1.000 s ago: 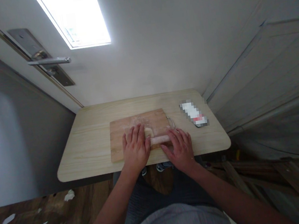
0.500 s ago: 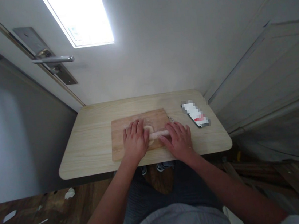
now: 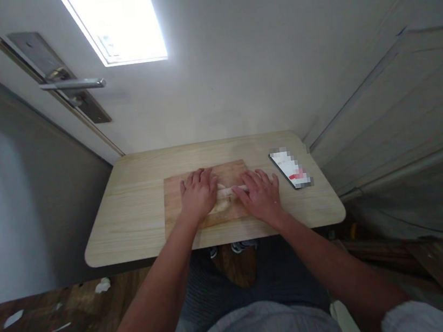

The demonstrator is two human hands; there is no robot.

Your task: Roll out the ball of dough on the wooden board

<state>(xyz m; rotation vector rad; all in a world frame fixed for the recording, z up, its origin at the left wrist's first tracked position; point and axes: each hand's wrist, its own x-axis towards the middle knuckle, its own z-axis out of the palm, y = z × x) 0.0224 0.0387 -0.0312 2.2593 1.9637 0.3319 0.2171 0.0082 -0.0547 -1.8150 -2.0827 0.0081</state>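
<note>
A wooden cutting board (image 3: 173,202) lies on a small light-wood table (image 3: 136,199). A pale rolling pin (image 3: 230,190) lies across the board over a flattened piece of dough (image 3: 222,205). My left hand (image 3: 197,193) presses flat on the pin's left end with its fingers stretched out. My right hand (image 3: 260,194) lies flat on the pin's right end, fingers spread. Most of the pin is hidden under both palms.
A phone (image 3: 291,169) lies on the table's right side. A white door with a metal handle (image 3: 72,86) stands behind the table on the left. Wooden planks (image 3: 421,259) lie on the floor at the right, paper scraps (image 3: 102,285) at the left.
Both hands have pushed the rolling pin away from me across the board, from its near edge toward its far half. The dough now shows on the near side of the pin.
</note>
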